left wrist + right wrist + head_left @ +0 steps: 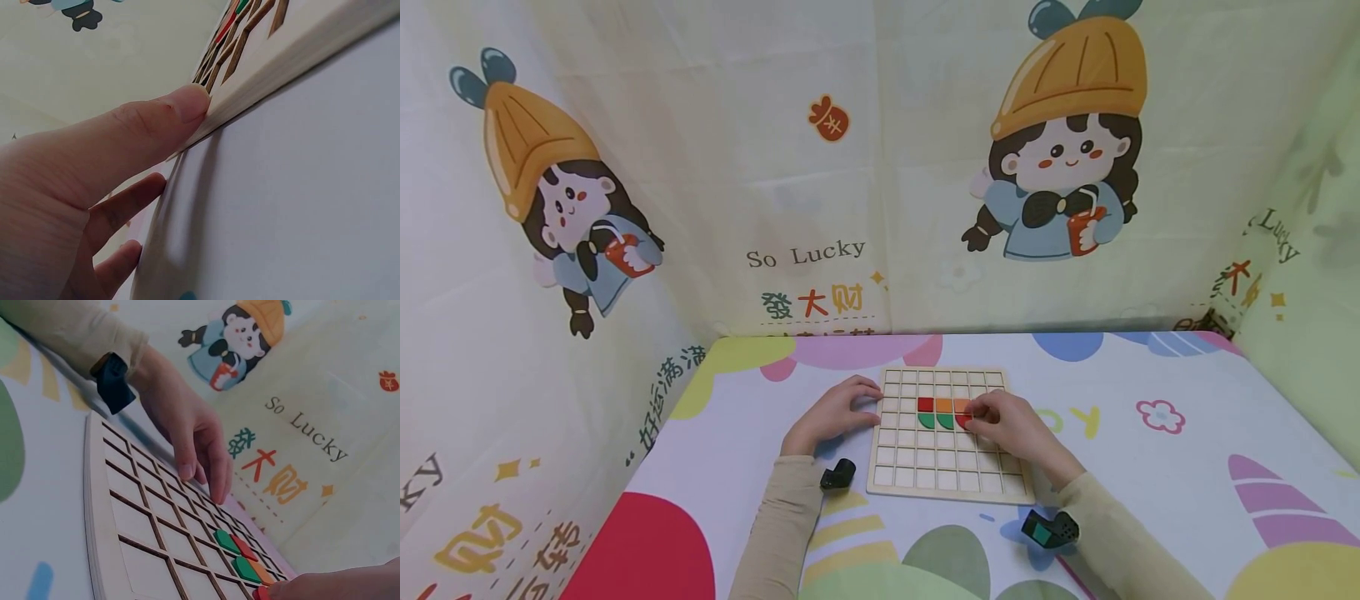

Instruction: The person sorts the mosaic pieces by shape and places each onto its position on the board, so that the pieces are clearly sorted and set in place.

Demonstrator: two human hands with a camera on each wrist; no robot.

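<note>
A wooden grid board (917, 482) lies on the table. In its grid sit a red square (926, 404), an orange square (943, 405) and a second orange piece (961, 405), with two round-edged green pieces (927, 421) in the row below. Beside the green ones is a round-edged red piece (963, 422), pinched at its right side by my right hand (1011, 423), thumb and fingers bent over the cell. My left hand (838, 412) lies at the board's left edge. In the left wrist view, its thumb (187, 103) touches the rim, the other fingers loosely extended.
Black wrist cameras (838, 475) are strapped at both sleeves. The patterned tabletop (1112, 467) stretches around the board. Behind it hangs a pale printed cloth (925, 283) with cartoon figures, and more cloth closes off both sides.
</note>
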